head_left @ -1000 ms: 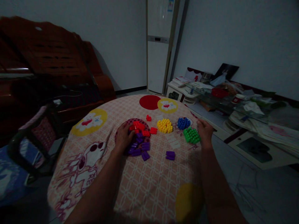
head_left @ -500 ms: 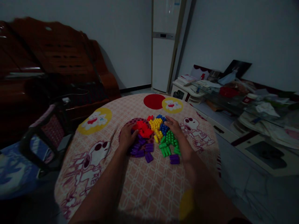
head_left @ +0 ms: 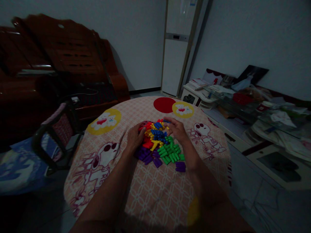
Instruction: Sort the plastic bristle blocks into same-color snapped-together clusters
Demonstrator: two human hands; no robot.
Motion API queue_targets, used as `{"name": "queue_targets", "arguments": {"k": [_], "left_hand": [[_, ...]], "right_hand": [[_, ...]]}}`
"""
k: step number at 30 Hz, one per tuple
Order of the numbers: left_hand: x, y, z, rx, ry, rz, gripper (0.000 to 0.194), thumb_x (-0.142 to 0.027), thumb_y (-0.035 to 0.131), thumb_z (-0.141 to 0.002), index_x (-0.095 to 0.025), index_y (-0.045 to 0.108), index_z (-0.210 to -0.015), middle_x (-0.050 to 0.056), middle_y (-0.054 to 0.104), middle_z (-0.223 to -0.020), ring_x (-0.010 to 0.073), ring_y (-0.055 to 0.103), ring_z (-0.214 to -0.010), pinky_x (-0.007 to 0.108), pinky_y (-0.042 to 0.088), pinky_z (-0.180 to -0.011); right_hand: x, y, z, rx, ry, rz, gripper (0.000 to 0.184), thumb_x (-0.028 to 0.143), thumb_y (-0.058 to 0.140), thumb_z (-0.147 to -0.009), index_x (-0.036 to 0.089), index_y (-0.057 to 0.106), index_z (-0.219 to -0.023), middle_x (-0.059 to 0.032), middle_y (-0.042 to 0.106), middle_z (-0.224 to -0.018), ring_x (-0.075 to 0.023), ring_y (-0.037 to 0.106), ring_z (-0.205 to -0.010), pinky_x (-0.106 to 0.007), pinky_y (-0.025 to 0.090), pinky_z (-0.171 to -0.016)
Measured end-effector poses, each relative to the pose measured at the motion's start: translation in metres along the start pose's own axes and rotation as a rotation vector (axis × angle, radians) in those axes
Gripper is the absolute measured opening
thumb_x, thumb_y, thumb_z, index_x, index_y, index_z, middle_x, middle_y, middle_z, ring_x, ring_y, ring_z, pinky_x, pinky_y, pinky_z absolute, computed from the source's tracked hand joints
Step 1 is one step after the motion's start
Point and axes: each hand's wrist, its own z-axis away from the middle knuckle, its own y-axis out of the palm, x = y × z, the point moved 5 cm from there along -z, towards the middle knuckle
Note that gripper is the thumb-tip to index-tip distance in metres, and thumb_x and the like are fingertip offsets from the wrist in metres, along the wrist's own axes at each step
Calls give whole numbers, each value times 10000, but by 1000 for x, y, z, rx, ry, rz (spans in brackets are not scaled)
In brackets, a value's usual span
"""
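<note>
A mixed heap of small plastic pegs (head_left: 159,144) in red, yellow, blue, green and purple lies on a round table (head_left: 150,191) with a pink cartoon-dog cloth. My left hand (head_left: 134,137) cups the heap's left side against the red and purple pieces, fingers curved. My right hand (head_left: 177,129) presses in from the right over the blue and green pieces, fingers spread and bent. A lone purple piece (head_left: 180,166) sits just outside the heap by my right wrist.
A dark wooden sofa (head_left: 60,64) stands to the left, with a chair (head_left: 57,136) beside the table. A tall white cabinet (head_left: 176,48) is at the back. A low table (head_left: 243,103) piled with papers and clutter runs along the right wall.
My right hand swept the yellow, blue and green groups leftward into the red and purple ones. The separate piles are now one mixed heap between both hands.
</note>
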Motion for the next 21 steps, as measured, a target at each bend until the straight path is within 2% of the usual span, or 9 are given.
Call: {"name": "queue_targets", "arguments": {"k": [3,5,7,11,14,17,21], "left_hand": [[-9,7,-16,84,-9,-110,523,-483,387,-996,-156,688,-1271,148,740,-1206,308,682,-1123,432,501,-1006],[-21,23,-29,195,19,-151,500,-453,381,-1005,-152,698,-1248,153,742,-1205,303,684,-1126,416,502,-1000],[-38,43,-38,302,64,-176,478,-420,401,-1006,-144,674,-1285,158,722,-1259,296,672,-1167,406,494,-1021],[-76,75,-37,446,198,-179,468,-392,464,-995,-143,621,-1359,159,678,-1337,283,649,-1216,400,482,-1056],[-104,81,-15,474,350,-111,458,-396,518,-978,-156,625,-1352,154,661,-1351,274,621,-1249,412,461,-1097],[-128,76,27,499,479,-79,504,-452,574,-950,-168,619,-1363,169,607,-1407,290,556,-1316,449,433,-1131],[-148,77,96,528,608,-157,677,-626,676,-825,-262,595,-1390,152,463,-1559,386,381,-1451,649,289,-1183]], "right_hand": [[-11,-62,27,-417,122,57,414,441,637,-762,166,727,-1059,-96,764,-944,-177,695,-722,-219,509,-464],[-22,-87,50,-564,183,78,398,446,646,-724,156,730,-983,-92,760,-863,-168,682,-675,-226,505,-478],[-35,-97,73,-601,207,59,424,463,675,-686,154,735,-970,-97,763,-867,-184,695,-706,-260,541,-532],[-57,-96,108,-614,205,13,491,514,729,-647,155,753,-982,-117,773,-959,-236,723,-819,-383,605,-709],[-66,-92,122,-581,169,6,517,535,734,-695,161,755,-1050,-133,766,-1077,-279,720,-981,-462,592,-870],[-69,-94,125,-562,146,20,539,552,695,-770,173,731,-1151,-143,730,-1215,-299,696,-1081,-499,573,-931],[-68,-104,106,-563,88,126,553,532,648,-826,187,692,-1255,-140,666,-1357,-297,630,-1237,-501,498,-1068]]}}
